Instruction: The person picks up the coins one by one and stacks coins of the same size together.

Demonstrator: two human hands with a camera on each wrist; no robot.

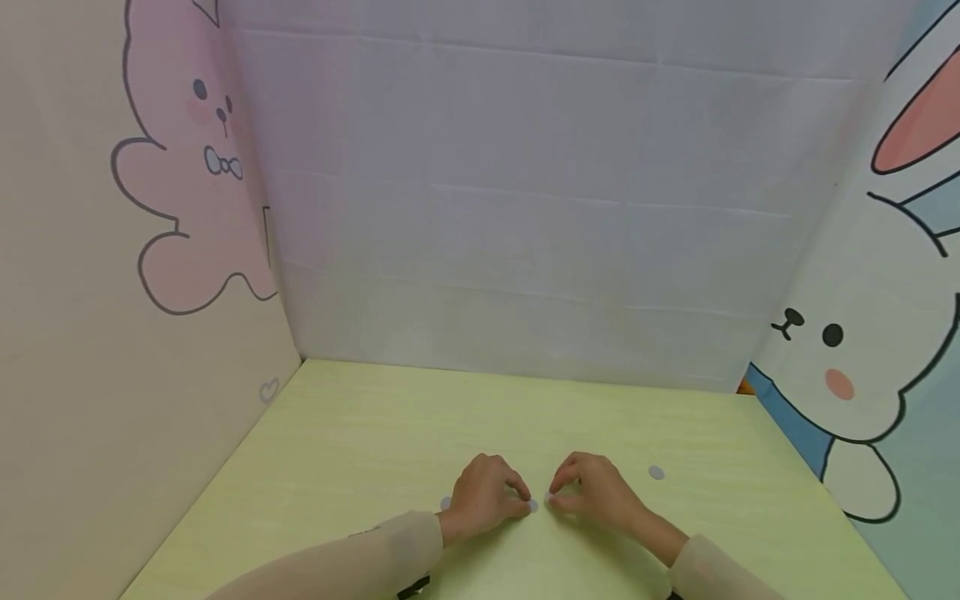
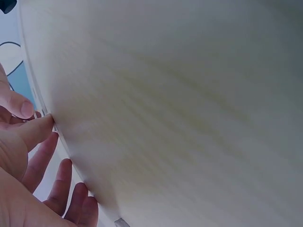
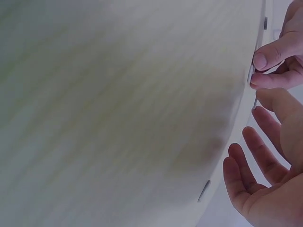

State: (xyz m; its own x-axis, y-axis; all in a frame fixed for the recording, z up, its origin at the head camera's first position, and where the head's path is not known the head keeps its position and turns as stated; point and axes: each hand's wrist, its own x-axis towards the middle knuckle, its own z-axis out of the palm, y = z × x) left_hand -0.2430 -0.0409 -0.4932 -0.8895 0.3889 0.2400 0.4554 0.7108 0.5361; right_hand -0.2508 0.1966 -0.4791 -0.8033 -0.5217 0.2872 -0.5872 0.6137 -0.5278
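My left hand (image 1: pixel 486 493) pinches a small thin grey disc (image 1: pixel 533 505) between thumb and index finger, low over the table. Facing it across a narrow gap, my right hand (image 1: pixel 597 493) pinches another pale disc (image 1: pixel 550 497) at its fingertips. Both discs show nearly edge-on in the right wrist view, where the left hand's disc (image 3: pixel 251 74) sits just above the one in the right hand (image 3: pixel 279 156). The other fingers of the left hand (image 2: pixel 28 161) are loosely bent in the left wrist view.
One grey disc (image 1: pixel 656 472) lies on the yellow-green table (image 1: pixel 375 433) beyond the right hand. Another disc (image 1: pixel 446 503) is partly hidden behind the left wrist. White cloth (image 1: pixel 525 208) rises along the back, and printed side panels (image 1: pixel 847 400) border the table.
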